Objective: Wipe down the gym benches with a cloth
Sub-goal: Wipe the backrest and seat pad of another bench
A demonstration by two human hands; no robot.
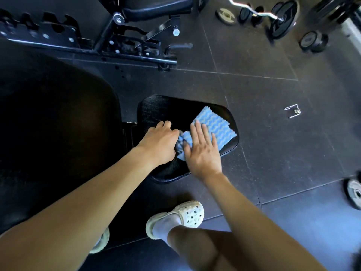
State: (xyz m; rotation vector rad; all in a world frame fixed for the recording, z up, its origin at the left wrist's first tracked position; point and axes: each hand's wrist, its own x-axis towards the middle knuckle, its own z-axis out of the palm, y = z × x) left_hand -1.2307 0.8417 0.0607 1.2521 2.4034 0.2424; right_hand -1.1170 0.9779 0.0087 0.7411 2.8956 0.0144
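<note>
Dark rubber floor (pixel 254 145) tiles carry a curl bar (pixel 259 14) loaded with a weight plate (pixel 284 18), a spring collar (pixel 293 111) lying loose, and a second bench's black frame (pixel 117 47) at the top. A wide backrest pad (pixel 58 124) fills the left. Just right of it sits the small seat pad (pixel 162 108), with the blue-and-white cloth (pixel 213 124) spread on its right half. The right hand (pixel 202 153) lies flat on the cloth, fingers straight and slightly apart. The left hand (pixel 159 142) reaches in beside it, fingers curled, apparently pinching the cloth's bunched near corner. A white clog (pixel 183 216) stands below the pad
</note>
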